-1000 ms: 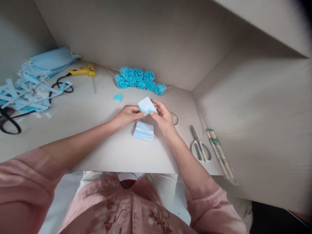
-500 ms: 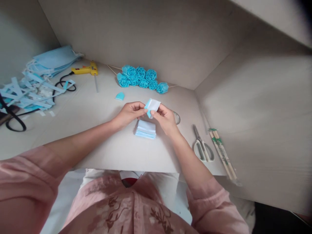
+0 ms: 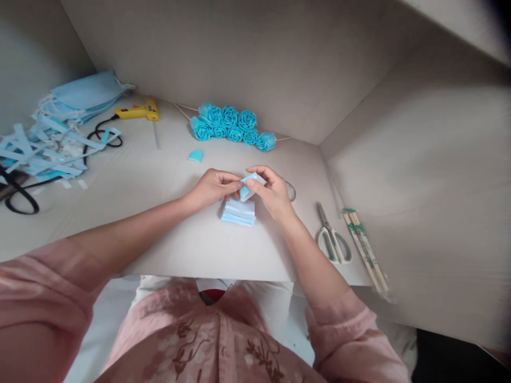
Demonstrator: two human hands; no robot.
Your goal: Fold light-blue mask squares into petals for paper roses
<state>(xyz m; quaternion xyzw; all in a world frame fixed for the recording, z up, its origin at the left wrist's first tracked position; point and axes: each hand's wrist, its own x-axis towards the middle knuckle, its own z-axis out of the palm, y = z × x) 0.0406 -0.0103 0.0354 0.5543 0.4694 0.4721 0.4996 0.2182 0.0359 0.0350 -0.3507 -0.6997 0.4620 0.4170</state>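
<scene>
Between my hands is a small folded piece of mask fabric, blue on one face and white on the other. My left hand pinches its left edge. My right hand grips it from the right, thumb pressed on the blue face. Just below, a stack of cut mask fabric pieces lies on the table, partly under my left fingertips. A rounded blue petal piece lies farther back on the left. Behind my right hand, a round ring-like object is partly hidden.
Blue fabric roses on sticks lie at the back. To the left are a yellow glue gun, blue face masks and a heap of fabric strips. Scissors and packed wooden sticks lie on the right.
The fabric piece has been folded over, so more blue and less white shows. My right fingers have curled over its top, and both hands sit slightly lower.
</scene>
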